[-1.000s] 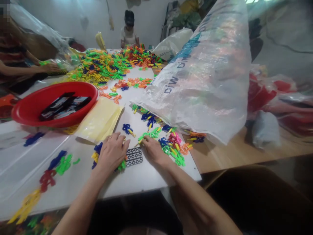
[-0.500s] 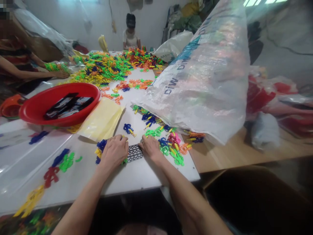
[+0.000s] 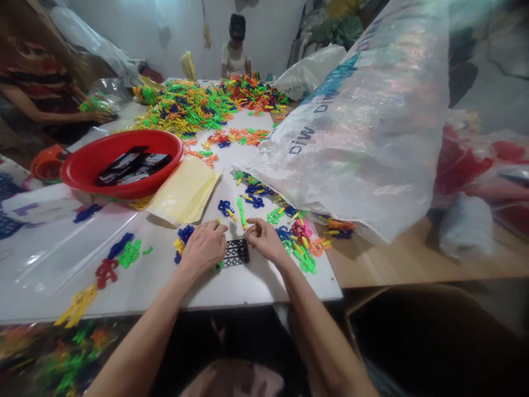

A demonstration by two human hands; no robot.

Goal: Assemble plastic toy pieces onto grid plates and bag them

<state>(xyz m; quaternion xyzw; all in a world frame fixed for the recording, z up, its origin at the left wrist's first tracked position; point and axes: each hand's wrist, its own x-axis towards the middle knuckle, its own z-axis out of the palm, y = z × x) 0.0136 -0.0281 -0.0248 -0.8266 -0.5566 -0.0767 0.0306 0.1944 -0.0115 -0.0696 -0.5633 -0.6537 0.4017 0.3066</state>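
Note:
A black patterned grid piece [image 3: 236, 253] lies on the white table near its front edge. My left hand [image 3: 204, 242] is over its left end, fingers bent and pressed together; what they grip is hidden. A bit of green shows under that hand. Right of the grid, my right hand [image 3: 261, 237] pinches a slim green and yellow piece [image 3: 242, 212] that stands upright from the fingertips. Blue and yellow pieces [image 3: 184, 238] lie left of my left hand. Beyond the hands is a blue figure [image 3: 226, 208], and mixed coloured figures [image 3: 303, 256] lie to the right.
A red basin [image 3: 124, 190] holds dark packets, with a yellow sheet [image 3: 185, 193] beside it. A large filled plastic bag [image 3: 355, 138] leans over the right side. Behind is a heap of coloured pieces [image 3: 185, 110]. One person sits at the left, another at the far end.
My right hand has lifted slightly off the grid piece, and the green and yellow piece now shows upright in its fingers. The whole view has shifted, with the table appearing further right.

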